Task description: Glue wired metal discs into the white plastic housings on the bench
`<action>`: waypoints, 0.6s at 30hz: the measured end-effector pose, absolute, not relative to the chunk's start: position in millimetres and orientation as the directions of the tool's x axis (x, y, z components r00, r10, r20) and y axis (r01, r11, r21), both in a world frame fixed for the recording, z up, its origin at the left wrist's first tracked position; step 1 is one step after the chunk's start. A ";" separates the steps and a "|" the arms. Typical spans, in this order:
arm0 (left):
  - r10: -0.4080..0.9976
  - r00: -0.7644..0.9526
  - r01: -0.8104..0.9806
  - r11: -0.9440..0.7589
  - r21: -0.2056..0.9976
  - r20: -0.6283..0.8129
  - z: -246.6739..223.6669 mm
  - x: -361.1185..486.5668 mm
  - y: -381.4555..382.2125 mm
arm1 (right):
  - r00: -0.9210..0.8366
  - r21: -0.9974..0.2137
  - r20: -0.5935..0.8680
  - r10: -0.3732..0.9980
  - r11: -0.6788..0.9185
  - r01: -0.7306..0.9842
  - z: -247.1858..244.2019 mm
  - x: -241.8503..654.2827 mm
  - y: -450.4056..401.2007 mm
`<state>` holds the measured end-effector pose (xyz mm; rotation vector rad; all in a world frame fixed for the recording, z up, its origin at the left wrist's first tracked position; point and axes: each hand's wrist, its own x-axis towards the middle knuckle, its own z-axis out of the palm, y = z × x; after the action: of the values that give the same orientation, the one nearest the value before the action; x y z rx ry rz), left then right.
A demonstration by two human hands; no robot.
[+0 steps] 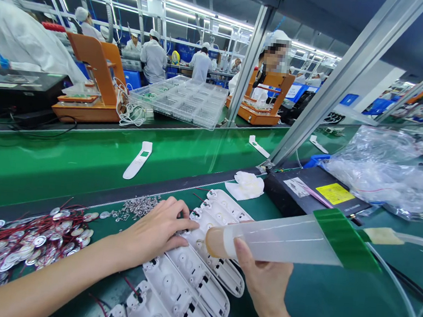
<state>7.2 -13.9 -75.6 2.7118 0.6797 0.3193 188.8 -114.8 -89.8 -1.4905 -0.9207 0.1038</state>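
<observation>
Several white plastic housings (pixel 182 274) lie in a slanting row on the green bench, hollow side up, some with red wires at their upper ends. My left hand (pixel 161 225) reaches over the row from the left, its thumb and bent index finger around the upper end of one housing. In my right hand (pixel 267 282) is a large translucent glue syringe (pixel 286 239) with a green end and a hose. It is tilted, its tan front part over the middle housings. The tip's exact contact is hard to make out, and my right fingers are partly hidden behind the barrel.
Silver discs with red wires (pixel 30 241) and small metal parts (pixel 138 207) lie at left. A crumpled white cloth (pixel 246 185), a black box (pixel 316 190) and plastic bags (pixel 391 169) lie beyond. White covers (pixel 138 161) rest on the green belt (pixel 86 155). Co-workers are behind.
</observation>
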 end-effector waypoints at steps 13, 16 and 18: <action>0.498 0.861 0.433 -0.823 0.368 0.101 -72.3 7.7 -15.0 | 0.682 -0.929 0.352 0.641 0.152 0.336 -73.7 184.8 -120.7; 0.499 0.861 0.434 -0.821 0.371 0.097 -71.4 7.9 -15.1 | 0.679 -0.926 0.359 0.640 0.154 0.344 -71.7 185.4 -120.7; 0.499 0.862 0.435 -0.820 0.371 0.094 -71.6 8.3 -15.2 | 0.676 -0.926 0.357 0.645 0.149 0.346 -72.1 184.5 -120.9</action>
<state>8.3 -15.2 -71.6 2.6959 0.6983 0.2659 184.5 -120.9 -72.1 -1.4578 -0.8755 0.2593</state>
